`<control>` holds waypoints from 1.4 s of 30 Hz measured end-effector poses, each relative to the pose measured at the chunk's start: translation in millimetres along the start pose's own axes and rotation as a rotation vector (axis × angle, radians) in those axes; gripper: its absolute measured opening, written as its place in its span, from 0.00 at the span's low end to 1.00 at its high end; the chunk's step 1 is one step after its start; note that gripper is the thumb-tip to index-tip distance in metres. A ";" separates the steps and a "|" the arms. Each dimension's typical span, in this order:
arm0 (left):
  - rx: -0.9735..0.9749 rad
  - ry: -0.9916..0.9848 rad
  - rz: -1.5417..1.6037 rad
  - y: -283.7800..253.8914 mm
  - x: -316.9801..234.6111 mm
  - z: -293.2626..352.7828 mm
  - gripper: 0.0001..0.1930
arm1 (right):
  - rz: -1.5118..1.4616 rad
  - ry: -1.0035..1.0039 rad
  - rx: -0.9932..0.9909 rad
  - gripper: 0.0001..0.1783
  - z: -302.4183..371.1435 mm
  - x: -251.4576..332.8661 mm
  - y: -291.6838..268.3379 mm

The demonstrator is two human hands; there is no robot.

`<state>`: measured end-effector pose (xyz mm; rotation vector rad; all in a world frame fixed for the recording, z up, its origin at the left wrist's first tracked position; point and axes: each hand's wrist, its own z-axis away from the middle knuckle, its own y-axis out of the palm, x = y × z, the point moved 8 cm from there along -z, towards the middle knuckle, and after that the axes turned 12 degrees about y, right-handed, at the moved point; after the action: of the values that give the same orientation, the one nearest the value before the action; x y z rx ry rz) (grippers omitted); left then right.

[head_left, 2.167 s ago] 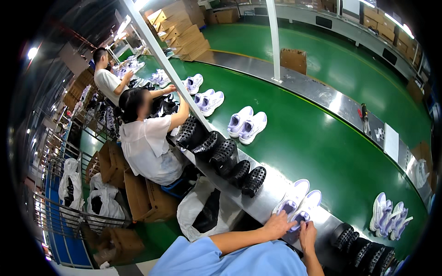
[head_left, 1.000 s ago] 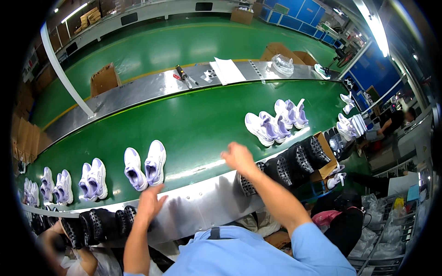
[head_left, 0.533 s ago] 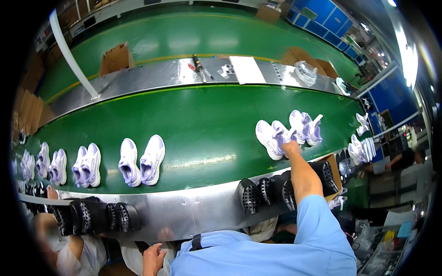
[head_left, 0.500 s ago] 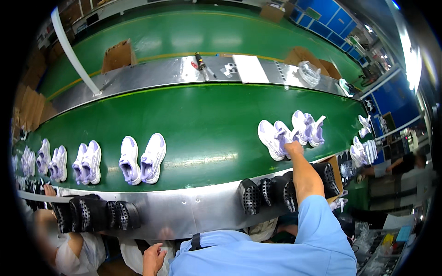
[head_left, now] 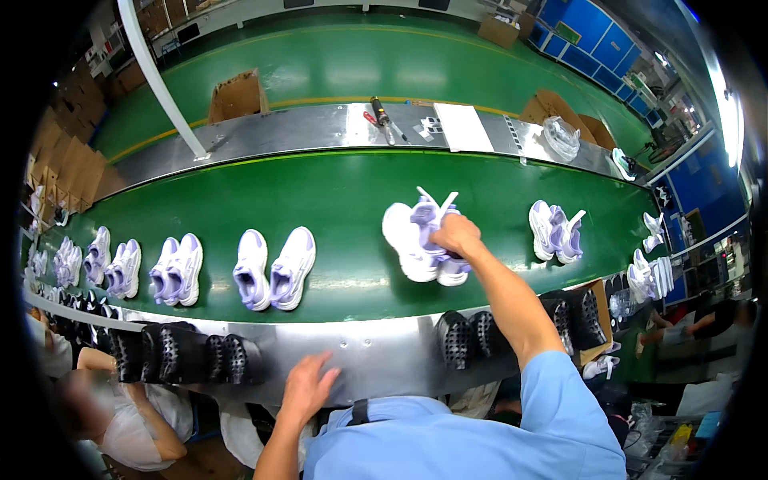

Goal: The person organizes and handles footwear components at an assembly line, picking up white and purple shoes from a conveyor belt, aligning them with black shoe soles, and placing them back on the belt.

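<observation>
Green belt (head_left: 344,200), steel ledge (head_left: 352,368). Right hand (head_left: 458,237) grasping shoe pair (head_left: 408,250) near openings; left hand (head_left: 309,389) empty, fingers loose over ledge. Best keep pair pinched together, low, level.

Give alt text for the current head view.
A right hand holds a pair of white-and-lilac sneakers at a green work surface, with other sneaker pairs to both sides. The left hand is open and empty near a metal ledge.
</observation>
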<state>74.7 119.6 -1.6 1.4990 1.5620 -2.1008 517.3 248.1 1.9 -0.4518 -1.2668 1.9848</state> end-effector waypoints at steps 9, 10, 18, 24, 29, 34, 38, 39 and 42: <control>-0.166 -0.024 0.458 0.6 45.4 -75.5 0.45 | -0.038 -0.322 -0.060 0.20 199.5 94.8 160.5; -0.105 -0.079 0.571 5.4 53.0 -69.5 0.44 | -0.120 -0.288 -0.065 0.18 217.6 93.7 179.8; -0.036 -0.276 0.698 -25.1 90.5 -4.4 0.42 | -0.765 -0.194 -0.095 0.22 311.3 13.3 158.0; -0.356 0.069 -0.016 -87.7 42.3 -10.6 0.13 | -0.536 0.273 -0.659 0.28 301.3 -187.1 127.7; -0.206 0.202 0.138 -58.3 -20.8 -34.2 0.09 | -0.406 0.413 -0.554 0.33 268.2 -217.4 140.1; -0.173 0.248 0.167 -33.8 -49.6 -31.5 0.06 | -0.360 0.423 -0.474 0.31 249.1 -216.9 150.0; -0.118 0.222 0.197 -16.9 -49.6 -23.6 0.05 | -0.316 0.368 -0.573 0.26 247.5 -222.8 149.7; -0.110 0.228 0.191 -14.9 -50.9 -22.6 0.05 | -0.307 0.388 -0.558 0.26 246.7 -223.7 147.6; -0.098 0.239 0.181 -11.5 -51.2 -18.3 0.05 | -0.279 0.398 -0.545 0.24 242.4 -228.2 152.6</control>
<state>104.8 117.3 45.0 1.8347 1.5108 -1.7773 459.6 -110.7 -43.2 -0.8334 -1.5002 1.2262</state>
